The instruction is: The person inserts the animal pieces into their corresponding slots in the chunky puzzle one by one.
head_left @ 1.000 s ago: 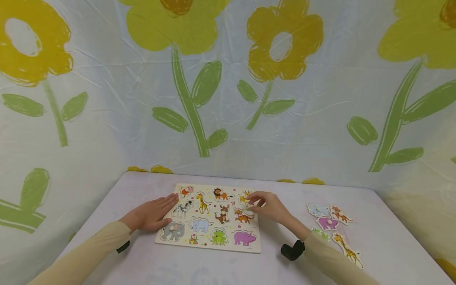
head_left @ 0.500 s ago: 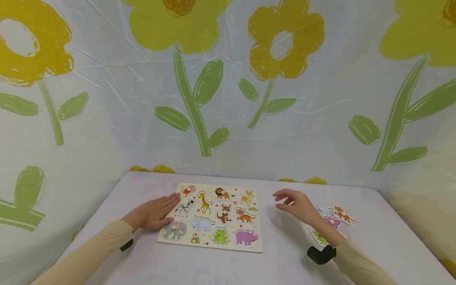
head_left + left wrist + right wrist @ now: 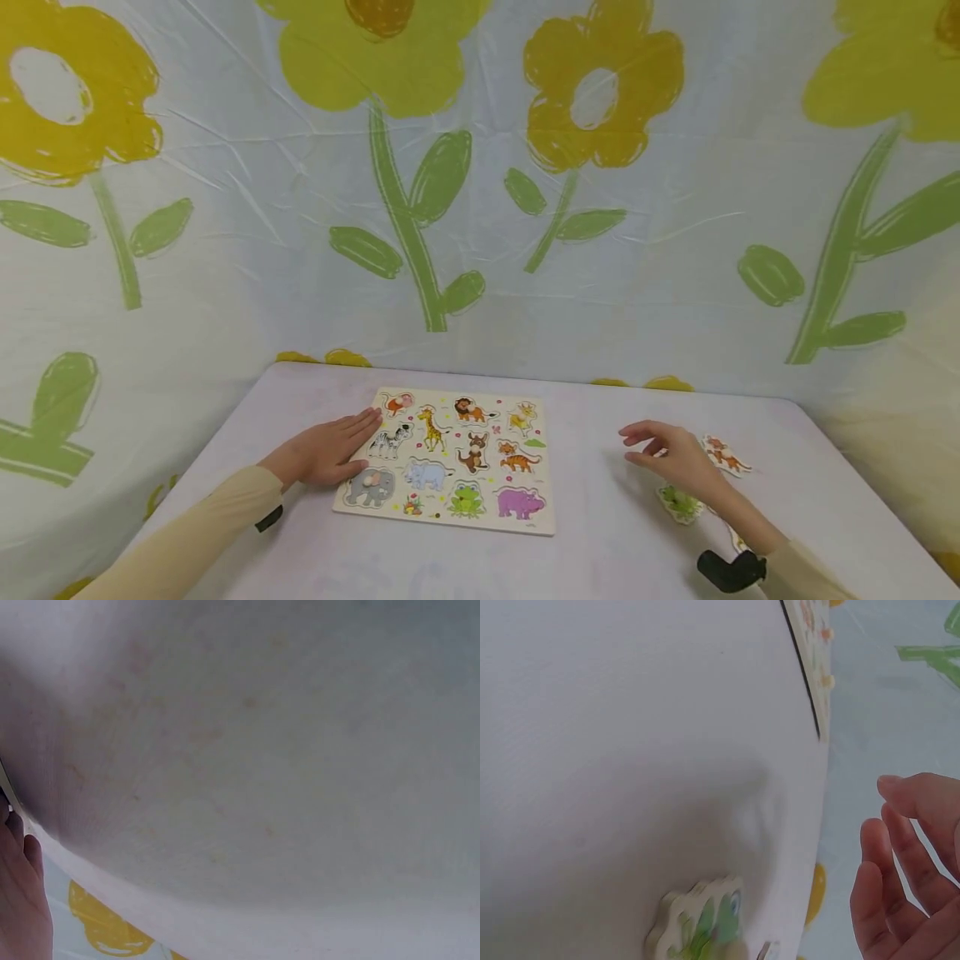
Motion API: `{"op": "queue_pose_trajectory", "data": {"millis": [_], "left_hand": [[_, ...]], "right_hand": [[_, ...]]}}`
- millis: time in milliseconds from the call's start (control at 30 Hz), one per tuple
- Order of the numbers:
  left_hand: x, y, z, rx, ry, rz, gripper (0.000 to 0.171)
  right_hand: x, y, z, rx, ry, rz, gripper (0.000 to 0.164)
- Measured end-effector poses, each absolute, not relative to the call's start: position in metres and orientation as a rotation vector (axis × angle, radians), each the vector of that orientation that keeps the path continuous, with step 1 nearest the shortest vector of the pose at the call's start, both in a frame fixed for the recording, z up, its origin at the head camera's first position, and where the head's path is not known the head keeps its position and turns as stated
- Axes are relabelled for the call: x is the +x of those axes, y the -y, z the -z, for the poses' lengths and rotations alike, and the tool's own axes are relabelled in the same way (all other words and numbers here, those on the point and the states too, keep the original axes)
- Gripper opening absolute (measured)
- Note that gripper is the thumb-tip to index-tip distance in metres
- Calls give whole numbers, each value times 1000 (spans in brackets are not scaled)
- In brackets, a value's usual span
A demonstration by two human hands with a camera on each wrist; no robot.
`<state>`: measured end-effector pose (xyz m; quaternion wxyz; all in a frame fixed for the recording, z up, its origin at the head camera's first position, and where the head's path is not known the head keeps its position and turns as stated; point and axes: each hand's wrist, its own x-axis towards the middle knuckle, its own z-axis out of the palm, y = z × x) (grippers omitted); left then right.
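My left hand [image 3: 330,450] lies flat with its fingertips on the left edge of a wooden animal puzzle board [image 3: 442,450]. In the left wrist view, part of that hand [image 3: 22,900] shows at the lower left. My right hand [image 3: 675,458] holds nothing and hovers over loose puzzle pieces right of the board, fingers loosely bent, thumb apart from them. Below it lies a frog piece [image 3: 678,504], also a green piece [image 3: 712,922] in the right wrist view. Beyond the hand is a brown-orange animal piece [image 3: 725,456]. My forearm mostly covers a giraffe piece [image 3: 738,540].
Everything lies on a pale table [image 3: 465,567]. A white cloth [image 3: 675,292] with large yellow flowers hangs behind it and at the sides. On the board, an elephant [image 3: 371,487] and a lion [image 3: 471,410] carry round knobs.
My right hand has moved away from the board's right side, rightward and over the loose pieces, carrying nothing. My left hand stays on the board.
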<state>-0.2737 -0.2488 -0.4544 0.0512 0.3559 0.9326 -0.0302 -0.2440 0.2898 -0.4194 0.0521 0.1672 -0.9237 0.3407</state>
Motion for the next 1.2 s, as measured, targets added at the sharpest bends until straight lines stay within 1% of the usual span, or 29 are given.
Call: {"op": "queue_pose_trajectory", "data": {"millis": [100,300,567,700,900,1100,1200], "left_hand": [[-274,249,454,1064,-2832,86,68],[-272,247,450,1040,-2821,31,67],[-270,248,449,1065,-2831,24,67],[-269,249,450,1063,-2826,12,67],[-271,249,453,1058,-2824,17,68],[-272,248,452,1049,-2817,8,68],[-272,248,451,1028,-2812,17,69]], "right_hand": [[-241,-297,422,506,2813,-1040,32],[-234,-311,425,593,2809,-1070,34],[-223,-326,434,644,2762,-1070,31],[-217,-335,435,656,2785,-1056,33],[-211,-346,437,592,2876,-1026,39],[-208,-355,440,608,2862,-996,38],[-205,-357,440,587,2876,-1028,41]]}}
